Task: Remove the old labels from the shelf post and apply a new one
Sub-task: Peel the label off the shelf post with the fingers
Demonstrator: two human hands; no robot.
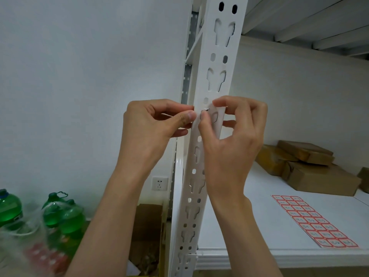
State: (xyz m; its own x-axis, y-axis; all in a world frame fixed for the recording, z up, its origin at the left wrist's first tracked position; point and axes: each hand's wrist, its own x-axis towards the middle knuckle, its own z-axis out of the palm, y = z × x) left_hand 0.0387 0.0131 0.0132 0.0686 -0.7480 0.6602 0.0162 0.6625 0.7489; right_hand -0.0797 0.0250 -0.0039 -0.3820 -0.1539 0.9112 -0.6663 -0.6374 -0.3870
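Both hands' (151, 124) grip on post label (214, 116)

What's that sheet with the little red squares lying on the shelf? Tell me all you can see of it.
The sticker sheet lies flat on the white shelf, right of the post, in front of brown parcels. It looks like paper: three columns of small white labels edged in red, each with dark handwriting too small to read. Nothing touches it, and both hands are up at the post.
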